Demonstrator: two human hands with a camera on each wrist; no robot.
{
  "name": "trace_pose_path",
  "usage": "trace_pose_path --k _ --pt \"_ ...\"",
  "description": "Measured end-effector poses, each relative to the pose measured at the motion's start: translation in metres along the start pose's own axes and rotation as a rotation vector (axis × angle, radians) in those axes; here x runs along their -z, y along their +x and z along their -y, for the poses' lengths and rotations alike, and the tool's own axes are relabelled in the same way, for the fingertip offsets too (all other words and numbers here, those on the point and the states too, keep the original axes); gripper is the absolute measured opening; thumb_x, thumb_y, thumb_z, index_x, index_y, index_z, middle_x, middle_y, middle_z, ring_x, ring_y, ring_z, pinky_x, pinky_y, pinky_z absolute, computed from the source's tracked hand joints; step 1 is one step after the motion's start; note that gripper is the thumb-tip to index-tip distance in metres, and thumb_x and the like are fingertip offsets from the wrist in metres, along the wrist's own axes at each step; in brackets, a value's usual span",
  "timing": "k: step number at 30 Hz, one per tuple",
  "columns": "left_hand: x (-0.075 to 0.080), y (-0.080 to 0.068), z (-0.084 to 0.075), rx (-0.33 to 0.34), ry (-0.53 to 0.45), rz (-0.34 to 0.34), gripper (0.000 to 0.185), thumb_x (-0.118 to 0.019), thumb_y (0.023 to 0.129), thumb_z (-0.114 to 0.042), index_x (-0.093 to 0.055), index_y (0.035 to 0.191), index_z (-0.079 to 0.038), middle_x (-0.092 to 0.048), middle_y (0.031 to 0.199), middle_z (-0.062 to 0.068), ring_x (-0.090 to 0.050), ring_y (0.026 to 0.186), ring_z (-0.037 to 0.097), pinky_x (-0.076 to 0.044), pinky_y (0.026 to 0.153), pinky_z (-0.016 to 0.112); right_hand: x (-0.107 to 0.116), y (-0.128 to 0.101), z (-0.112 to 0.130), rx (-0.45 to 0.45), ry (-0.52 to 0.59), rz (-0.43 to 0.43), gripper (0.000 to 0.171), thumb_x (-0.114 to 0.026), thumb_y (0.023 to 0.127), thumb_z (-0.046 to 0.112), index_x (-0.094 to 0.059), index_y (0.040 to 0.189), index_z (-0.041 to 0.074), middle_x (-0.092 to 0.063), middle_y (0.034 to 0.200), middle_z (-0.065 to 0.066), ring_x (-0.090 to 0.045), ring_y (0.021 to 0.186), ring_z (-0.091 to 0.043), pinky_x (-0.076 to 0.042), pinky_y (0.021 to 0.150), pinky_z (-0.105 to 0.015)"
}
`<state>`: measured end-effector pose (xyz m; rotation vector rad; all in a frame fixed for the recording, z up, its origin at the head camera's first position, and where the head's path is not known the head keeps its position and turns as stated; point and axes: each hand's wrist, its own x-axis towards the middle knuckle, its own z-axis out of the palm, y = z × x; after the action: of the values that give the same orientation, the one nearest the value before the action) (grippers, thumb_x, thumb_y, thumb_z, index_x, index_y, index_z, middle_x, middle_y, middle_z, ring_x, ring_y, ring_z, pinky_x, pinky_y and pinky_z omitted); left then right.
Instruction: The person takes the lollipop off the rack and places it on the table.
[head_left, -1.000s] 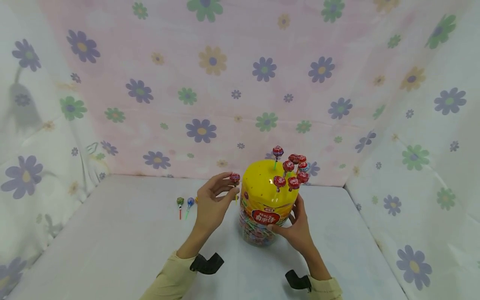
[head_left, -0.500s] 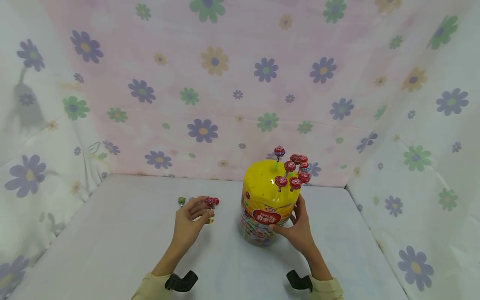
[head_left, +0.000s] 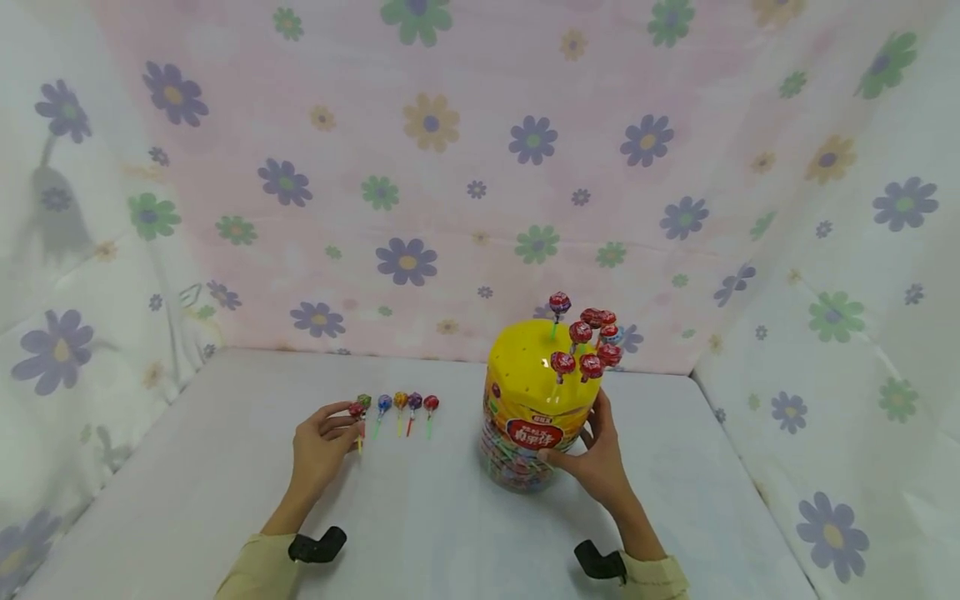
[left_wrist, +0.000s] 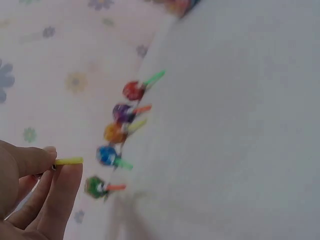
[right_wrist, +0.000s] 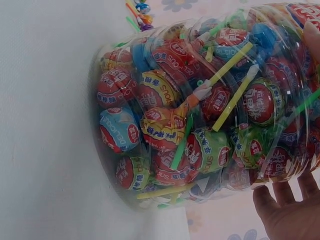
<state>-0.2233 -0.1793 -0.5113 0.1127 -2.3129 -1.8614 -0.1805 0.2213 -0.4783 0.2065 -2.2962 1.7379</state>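
A clear jar (head_left: 525,450) (right_wrist: 200,115) with a yellow lid (head_left: 528,375) stands on the table, packed with wrapped lollipops. Several red lollipops (head_left: 588,346) stick up from holes in the lid's right side. My right hand (head_left: 587,446) (right_wrist: 290,212) grips the jar's right side. My left hand (head_left: 347,423) (left_wrist: 54,164) pinches the yellow stick (left_wrist: 70,161) of a red lollipop (head_left: 356,410) just above the table. That lollipop sits at the left end of a row of several lollipops (head_left: 397,403) (left_wrist: 117,131) lying on the table.
The white table (head_left: 450,533) is enclosed by flower-print cloth walls (head_left: 420,167) at the back and both sides. The row of lollipops lies left of the jar, near the back wall. Bare surface lies in front of the hands.
My left hand has carried the red lollipop from beside the jar's lid down and leftward to the left end of the row. The right hand and jar have stayed put.
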Motion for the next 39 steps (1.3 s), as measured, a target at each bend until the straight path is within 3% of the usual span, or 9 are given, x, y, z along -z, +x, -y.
trace_pose_path --k 8,15,22,28,39 --pt "0.024 0.036 0.016 -0.044 0.179 -0.103 0.037 -0.071 0.092 -0.001 -0.063 0.126 0.007 -0.071 0.107 0.031 -0.062 0.07 -0.009 -0.057 0.059 0.014 0.0 -0.001 0.0 -0.004 -0.006 -0.003 0.107 -0.089 0.077 0.006 -0.021 0.158 0.02 -0.037 0.156 -0.009 -0.039 0.143 -0.036 -0.033 0.115 -0.063" --pt "0.023 0.054 0.028 -0.002 0.261 -0.099 0.036 -0.075 0.089 -0.003 -0.065 0.121 0.009 -0.073 0.101 0.031 -0.063 0.062 -0.003 -0.051 0.052 0.014 -0.001 0.001 -0.001 0.003 -0.003 -0.002 0.108 -0.089 0.076 0.007 -0.022 0.158 0.021 -0.039 0.154 -0.007 -0.041 0.142 -0.034 -0.035 0.114 -0.062" --pt "0.015 0.059 0.031 0.035 0.257 -0.009 0.037 -0.073 0.087 0.0 -0.063 0.121 0.011 -0.073 0.099 0.03 -0.065 0.061 0.003 -0.054 0.053 0.016 0.0 0.0 0.0 -0.01 0.005 0.003 0.109 -0.089 0.075 0.005 -0.021 0.158 0.022 -0.037 0.156 -0.006 -0.04 0.143 -0.034 -0.034 0.115 -0.063" --pt "0.013 0.059 0.025 -0.001 0.343 0.036 0.035 -0.075 0.086 -0.001 -0.066 0.118 0.009 -0.073 0.094 0.027 -0.067 0.066 0.009 -0.052 0.053 0.018 -0.001 0.001 -0.001 -0.006 0.0 -0.005 0.107 -0.089 0.076 0.005 -0.021 0.158 0.021 -0.038 0.155 -0.007 -0.04 0.143 -0.034 -0.034 0.115 -0.063" --pt "0.013 0.055 0.03 -0.024 0.399 0.023 0.049 -0.077 0.087 -0.008 -0.063 0.131 0.008 -0.075 0.1 0.025 -0.074 0.084 0.03 -0.049 0.06 0.014 -0.001 0.0 0.0 0.0 0.016 -0.002 0.106 -0.088 0.077 0.004 -0.022 0.158 0.02 -0.038 0.155 -0.009 -0.04 0.143 -0.036 -0.032 0.115 -0.065"
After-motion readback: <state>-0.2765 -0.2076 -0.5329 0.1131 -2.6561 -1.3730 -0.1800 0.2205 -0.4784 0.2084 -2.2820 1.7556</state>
